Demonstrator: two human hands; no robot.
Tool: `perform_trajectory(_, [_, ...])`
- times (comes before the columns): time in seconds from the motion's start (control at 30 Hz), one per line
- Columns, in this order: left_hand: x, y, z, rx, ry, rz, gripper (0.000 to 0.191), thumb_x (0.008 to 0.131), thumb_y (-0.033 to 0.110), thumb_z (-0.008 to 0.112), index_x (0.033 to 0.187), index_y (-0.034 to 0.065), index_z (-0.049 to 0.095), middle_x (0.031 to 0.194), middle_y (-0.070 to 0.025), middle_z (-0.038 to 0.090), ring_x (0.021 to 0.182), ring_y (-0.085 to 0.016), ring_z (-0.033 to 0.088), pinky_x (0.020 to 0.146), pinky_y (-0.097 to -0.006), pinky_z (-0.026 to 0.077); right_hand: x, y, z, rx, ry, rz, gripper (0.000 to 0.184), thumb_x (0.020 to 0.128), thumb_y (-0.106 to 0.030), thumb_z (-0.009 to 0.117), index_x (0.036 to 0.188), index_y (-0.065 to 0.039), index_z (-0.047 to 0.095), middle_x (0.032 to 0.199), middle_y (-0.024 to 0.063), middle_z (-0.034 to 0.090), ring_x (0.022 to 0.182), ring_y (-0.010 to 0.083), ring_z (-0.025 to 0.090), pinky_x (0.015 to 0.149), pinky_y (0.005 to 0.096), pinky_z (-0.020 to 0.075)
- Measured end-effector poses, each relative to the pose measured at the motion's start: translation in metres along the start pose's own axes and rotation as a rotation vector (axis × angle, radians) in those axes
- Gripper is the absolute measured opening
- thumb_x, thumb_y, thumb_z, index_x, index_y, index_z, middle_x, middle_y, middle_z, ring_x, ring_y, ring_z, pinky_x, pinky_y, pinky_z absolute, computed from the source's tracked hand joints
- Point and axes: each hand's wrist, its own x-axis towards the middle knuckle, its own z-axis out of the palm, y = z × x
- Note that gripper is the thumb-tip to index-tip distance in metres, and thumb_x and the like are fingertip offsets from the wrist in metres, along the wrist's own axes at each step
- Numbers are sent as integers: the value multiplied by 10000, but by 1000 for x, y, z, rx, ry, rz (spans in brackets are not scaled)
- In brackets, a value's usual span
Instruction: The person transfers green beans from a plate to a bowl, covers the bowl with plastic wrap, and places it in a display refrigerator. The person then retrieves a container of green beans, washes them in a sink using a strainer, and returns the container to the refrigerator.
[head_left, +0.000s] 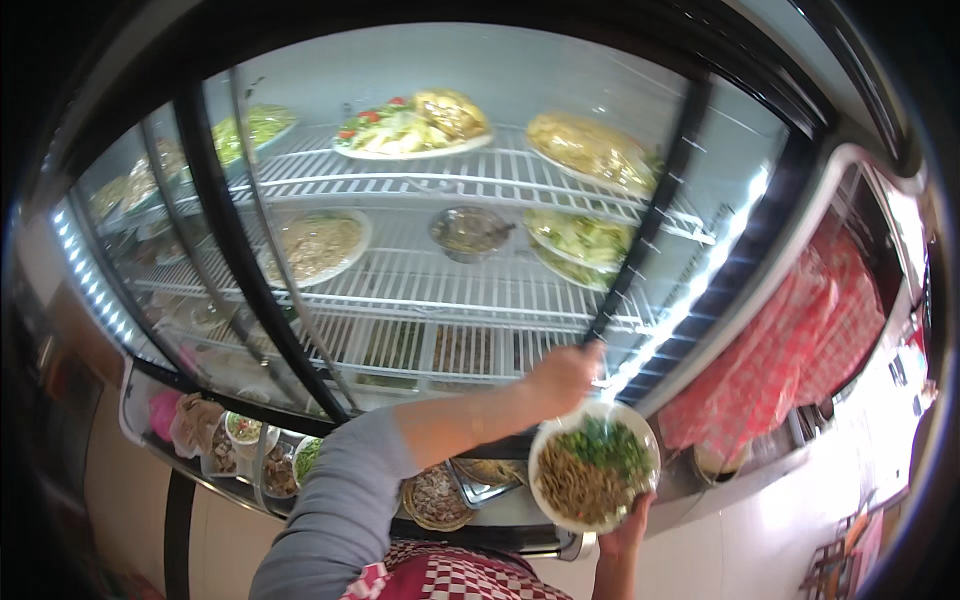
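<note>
In my right hand (628, 521) is a round white plate (541, 491), gripped at its lower right rim. Brown shredded food (581, 487) and chopped greens (606, 444) fill it, under what looks like shiny clear film. My left arm reaches across my body, and my left hand (566, 379) grips the black upright frame (637, 255) of a sliding glass door on a display fridge. Motion blurs that hand slightly. Inside the fridge, wire shelves (442, 296) carry wrapped plates, among them a salad plate (412, 127), a plate of pale food (319, 247) and a metal bowl (469, 232).
Below the doors, a ledge holds a basket of meat (439, 499), a metal tray with fish (487, 480) and several bowls and bags at left. A red patterned plastic cover (772, 337) hangs at right. Wooden stools (836, 559) stand on the floor (727, 547) at lower right.
</note>
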Motion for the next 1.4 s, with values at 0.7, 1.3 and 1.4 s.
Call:
perform_trajectory(0.7, [-142, -73, -127, 234, 370, -336, 203, 863, 187, 645, 810, 15, 551, 673, -155, 627, 606, -364, 644, 562, -470, 527, 378, 109, 48, -40, 224, 59, 696, 1047, -640, 288, 1532, -157, 418, 1526, 93, 499, 1377, 405, 477, 1139, 647, 369])
perform_trajectory(1.3, [7, 10, 2, 90, 241, -60, 112, 790, 108, 619, 844, 16, 653, 776, -126, 682, 745, -277, 714, 618, -400, 563, 18, -6, 8, -625, 147, 475, 244, 983, -184, 566, 1141, -19, 653, 1102, 144, 705, 973, 279, 694, 824, 424, 577])
perform_trajectory(1.4, [37, 25, 21, -36, 156, -81, 145, 823, 96, 594, 912, -6, 647, 880, -158, 699, 835, -328, 719, 683, -441, 567, -20, -6, -21, -662, 352, 555, 219, 983, -176, 571, 1119, -27, 655, 1064, 142, 709, 947, 272, 694, 796, 411, 587])
